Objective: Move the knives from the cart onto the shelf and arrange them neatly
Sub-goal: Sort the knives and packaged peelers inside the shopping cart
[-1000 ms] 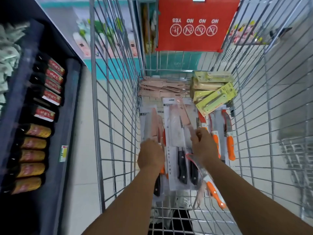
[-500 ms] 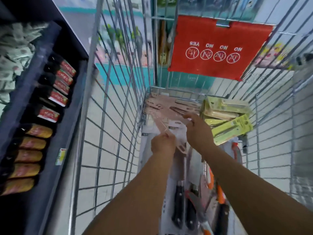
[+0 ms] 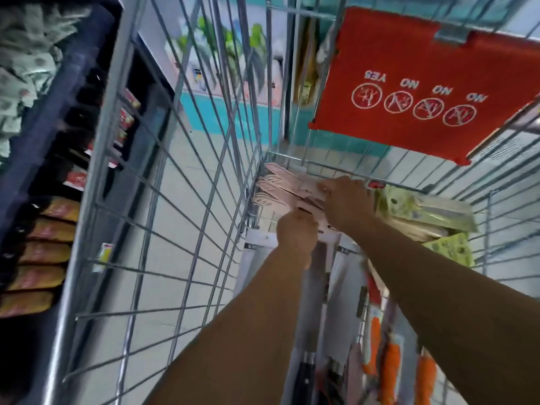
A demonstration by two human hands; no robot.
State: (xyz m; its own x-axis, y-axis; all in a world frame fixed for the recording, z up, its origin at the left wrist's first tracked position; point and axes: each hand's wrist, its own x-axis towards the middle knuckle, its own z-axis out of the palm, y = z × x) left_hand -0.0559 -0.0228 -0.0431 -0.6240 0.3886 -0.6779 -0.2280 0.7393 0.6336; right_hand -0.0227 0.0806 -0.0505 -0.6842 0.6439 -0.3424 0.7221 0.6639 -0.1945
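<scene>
Pale pink knives, red flap (white symbols), orange handles

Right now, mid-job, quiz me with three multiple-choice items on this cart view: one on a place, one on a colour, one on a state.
1. Where do the pale pink packaged knives lie in the wire shopping cart?
A. far end
B. near end
C. outside it

2. What colour is the flap with the NO signs?
A. blue
B. red
C. yellow

3. What is the right hand doing?
A. hanging idle
B. gripping the cart rim
C. resting on the pink packs

Answers: 1 A, the pink stack sits against the far wire wall. 2 B, the flap is plainly red with white symbols. 3 C, its fingers lie over the pink packs, beside the left hand.
</scene>
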